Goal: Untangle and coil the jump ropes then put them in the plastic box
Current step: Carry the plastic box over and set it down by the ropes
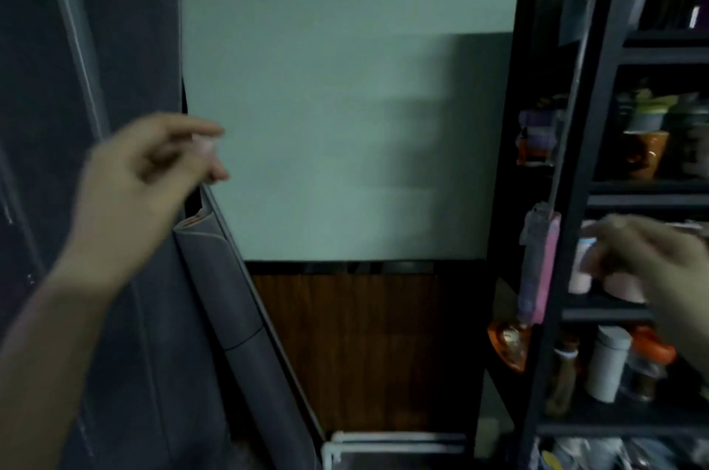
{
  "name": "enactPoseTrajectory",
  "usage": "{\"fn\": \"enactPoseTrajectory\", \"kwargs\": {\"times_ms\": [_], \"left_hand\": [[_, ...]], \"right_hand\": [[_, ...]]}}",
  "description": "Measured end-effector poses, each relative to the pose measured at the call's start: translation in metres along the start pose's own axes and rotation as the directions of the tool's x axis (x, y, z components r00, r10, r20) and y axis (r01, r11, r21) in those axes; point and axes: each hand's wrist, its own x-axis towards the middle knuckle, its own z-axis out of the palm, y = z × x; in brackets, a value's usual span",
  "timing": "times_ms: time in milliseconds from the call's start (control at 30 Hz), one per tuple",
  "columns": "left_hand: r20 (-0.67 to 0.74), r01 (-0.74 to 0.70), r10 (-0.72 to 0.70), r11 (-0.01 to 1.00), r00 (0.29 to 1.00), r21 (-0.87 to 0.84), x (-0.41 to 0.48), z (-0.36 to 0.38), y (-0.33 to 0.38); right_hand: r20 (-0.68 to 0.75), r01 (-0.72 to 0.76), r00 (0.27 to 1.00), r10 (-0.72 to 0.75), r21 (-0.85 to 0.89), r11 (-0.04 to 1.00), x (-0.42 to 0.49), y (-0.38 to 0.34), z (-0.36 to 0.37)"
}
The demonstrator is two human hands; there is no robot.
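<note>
Black shelf unit (598, 147) carries jars (610, 364), mugs (646, 153).

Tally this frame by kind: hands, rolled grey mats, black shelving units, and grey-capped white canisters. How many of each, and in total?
Hands: 2 (left hand, right hand)
Rolled grey mats: 1
Black shelving units: 1
Grey-capped white canisters: 1
Total: 5

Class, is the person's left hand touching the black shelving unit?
No, the left hand is raised before the dark panel at left, apart from the black shelving unit at right.
</note>
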Motion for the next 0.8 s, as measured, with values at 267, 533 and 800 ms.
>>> {"fn": "enactPoseTrajectory", "kwargs": {"times_ms": [267, 533, 800], "left_hand": [[0.371, 0.226, -0.200, 0.974, 0.907, -0.027, -0.132, 0.063, 0.004], [0.672, 0.333, -0.263, 0.943, 0.692, 0.026, -0.266, 0.138, 0.081], [0.849, 0.422, -0.172, 0.904, 0.499, -0.065, -0.387, 0.267, 0.228]], "right_hand": [[0.173, -0.361, 0.904, 0.391, -0.181, 0.915, -0.168, 0.000, 0.013], [0.170, -0.528, 0.768, 0.617, -0.376, 0.761, -0.329, -0.001, -0.067], [-0.040, -0.692, 0.615, 0.787, -0.505, 0.515, -0.468, 0.008, -0.256]]}}
